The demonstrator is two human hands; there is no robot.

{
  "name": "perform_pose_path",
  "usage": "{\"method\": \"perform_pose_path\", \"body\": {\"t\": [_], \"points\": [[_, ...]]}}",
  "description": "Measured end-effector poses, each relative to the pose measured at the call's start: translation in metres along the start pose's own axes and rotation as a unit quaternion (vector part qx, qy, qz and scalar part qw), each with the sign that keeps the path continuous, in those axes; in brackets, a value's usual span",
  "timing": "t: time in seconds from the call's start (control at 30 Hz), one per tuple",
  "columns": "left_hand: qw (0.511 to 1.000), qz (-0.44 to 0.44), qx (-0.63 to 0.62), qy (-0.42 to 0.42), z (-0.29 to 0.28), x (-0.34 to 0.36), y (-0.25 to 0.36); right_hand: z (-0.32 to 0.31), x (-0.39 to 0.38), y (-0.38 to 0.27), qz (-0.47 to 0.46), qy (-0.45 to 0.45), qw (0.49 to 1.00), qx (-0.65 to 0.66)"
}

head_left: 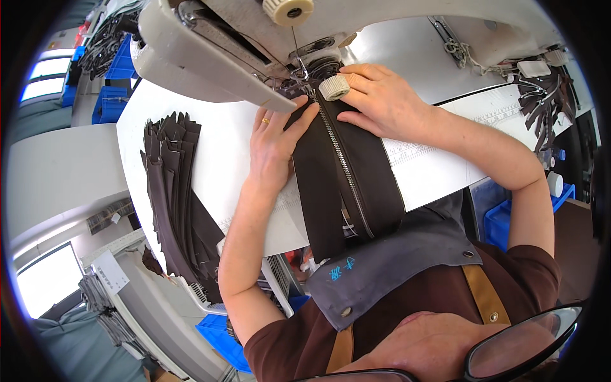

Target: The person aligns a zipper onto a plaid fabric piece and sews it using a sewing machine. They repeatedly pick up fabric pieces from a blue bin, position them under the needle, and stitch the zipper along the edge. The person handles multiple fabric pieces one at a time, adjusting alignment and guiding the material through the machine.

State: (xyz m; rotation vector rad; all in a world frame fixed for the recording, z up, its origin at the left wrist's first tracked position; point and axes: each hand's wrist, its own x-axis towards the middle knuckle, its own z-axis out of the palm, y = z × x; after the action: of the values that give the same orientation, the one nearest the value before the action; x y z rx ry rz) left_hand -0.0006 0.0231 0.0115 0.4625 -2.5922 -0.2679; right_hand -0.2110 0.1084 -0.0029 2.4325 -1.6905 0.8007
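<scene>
A dark brown fabric panel (372, 172) with a silver metal zipper (342, 159) runs from under the sewing machine's needle area (304, 75) down over the table's front edge to my apron. My left hand (272, 143), with a ring on one finger, grips the panel's left side just in front of the needle, thumb and fingers drawn close. To the right, my right hand (385, 102) rests on the panel, its thumb spread from the fingers. A ridged cream knob (334, 88) partly hides those fingertips. Thread comes down to the needle from above.
The machine's pale head (210, 57) overhangs the work. A stack of dark fabric strips (175, 184) hangs over the table's left edge. Zipper pieces (541, 95) lie at the far right. Ruler markings cross the white tabletop (216, 140). Blue bins (111, 104) stand around.
</scene>
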Motion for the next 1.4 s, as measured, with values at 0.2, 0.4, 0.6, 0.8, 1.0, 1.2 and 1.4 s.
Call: {"method": "perform_pose_path", "body": {"t": [0.2,0.4,0.6,0.8,1.0,1.2,1.4], "points": [[0.998,-0.036,-0.006,-0.047,-0.002,-0.003,0.005,0.008,0.029,0.027,0.015,-0.051,0.995,0.089],[0.991,-0.101,0.044,-0.076,-0.003,-0.006,0.014,0.002,0.027,0.024,-0.055,-0.086,0.992,-0.069],[0.989,-0.104,0.068,-0.081,-0.003,-0.008,0.014,0.006,0.022,0.022,-0.02,-0.084,0.994,-0.073],[0.989,-0.107,0.058,-0.084,-0.005,-0.006,0.015,0.009,0.021,0.023,-0.009,-0.095,0.993,-0.073],[0.989,-0.095,0.07,-0.089,-0.005,-0.007,0.013,0.009,0.021,0.023,-0.003,-0.105,0.992,-0.067],[0.992,-0.086,0.066,-0.069,-0.002,-0.009,0.013,0.004,0.022,0.023,0.001,-0.138,0.989,-0.055],[0.991,-0.103,0.042,-0.067,-0.003,-0.004,0.008,0.001,0.027,0.027,-0.002,-0.141,0.988,-0.067]]}}
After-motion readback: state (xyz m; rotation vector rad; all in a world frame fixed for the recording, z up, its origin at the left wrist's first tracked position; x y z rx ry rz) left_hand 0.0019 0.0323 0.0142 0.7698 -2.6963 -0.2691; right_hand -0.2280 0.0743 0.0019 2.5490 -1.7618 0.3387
